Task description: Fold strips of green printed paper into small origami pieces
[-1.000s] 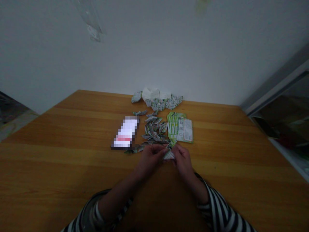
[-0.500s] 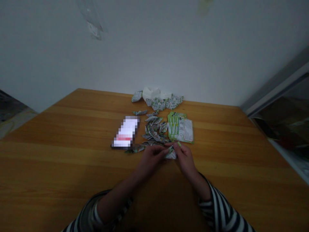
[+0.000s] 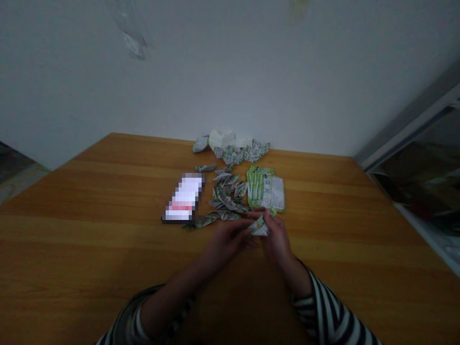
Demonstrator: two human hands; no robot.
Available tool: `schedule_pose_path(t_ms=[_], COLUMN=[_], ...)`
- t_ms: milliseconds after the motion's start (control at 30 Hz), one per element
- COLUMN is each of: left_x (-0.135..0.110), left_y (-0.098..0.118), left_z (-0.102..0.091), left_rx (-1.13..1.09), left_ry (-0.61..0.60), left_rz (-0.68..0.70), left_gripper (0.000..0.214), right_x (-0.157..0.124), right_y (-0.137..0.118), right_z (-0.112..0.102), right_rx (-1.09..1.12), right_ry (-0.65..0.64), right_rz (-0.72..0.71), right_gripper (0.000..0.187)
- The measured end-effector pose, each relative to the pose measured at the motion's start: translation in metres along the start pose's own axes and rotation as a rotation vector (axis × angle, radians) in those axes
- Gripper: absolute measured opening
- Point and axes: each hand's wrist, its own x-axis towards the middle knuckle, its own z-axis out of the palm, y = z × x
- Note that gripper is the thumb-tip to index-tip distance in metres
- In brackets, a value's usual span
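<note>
My left hand point(image 3: 226, 239) and my right hand point(image 3: 278, 242) meet over the wooden table point(image 3: 89, 230), both pinching a small folded piece of green and white printed paper point(image 3: 259, 226). Just beyond my fingers lies a cluster of several similar folded paper pieces point(image 3: 228, 194). A stack of flat green and white paper slips point(image 3: 266, 189) lies to the right of that cluster. Both sleeves are striped black and white.
A phone with a lit screen point(image 3: 183, 199) lies left of the folded pieces. A further heap of folded pieces and white paper point(image 3: 232, 147) sits at the table's far edge by the white wall. A glass-fronted cabinet point(image 3: 424, 167) stands at the right.
My hands and the paper piece shifted slightly to the right. My fingers have reworked their pinch on the piece. The view moved a little.
</note>
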Motion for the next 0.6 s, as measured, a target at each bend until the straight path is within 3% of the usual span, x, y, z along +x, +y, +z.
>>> schedule_pose_path(t_ms=[167, 333, 467, 533, 600], left_x=[0.005, 0.003, -0.001, -0.002, -0.002], left_y=[-0.005, -0.003, 0.01, 0.017, 0.021], left_z=[-0.01, -0.018, -0.017, -0.016, -0.018], left_rx=[-0.139, 0.028, -0.032, -0.045, -0.061], left_ry=[0.035, -0.062, -0.213, -0.223, -0.219], left_rz=[-0.072, -0.095, -0.122, -0.089, -0.042], left_gripper=[0.031, 0.036, 0.036, 0.03, 0.036], right_x=[0.008, 0.009, 0.012, 0.013, 0.014], right_y=[-0.004, -0.008, -0.014, -0.016, -0.018], right_z=[-0.005, -0.008, -0.013, -0.015, -0.016], right_rx=[0.104, 0.061, 0.025, 0.035, 0.055], right_ry=[0.024, -0.197, -0.291, -0.317, -0.36], right_rz=[0.008, 0.034, 0.098, 0.122, 0.137], right_gripper=[0.038, 0.038, 0.036, 0.037, 0.036])
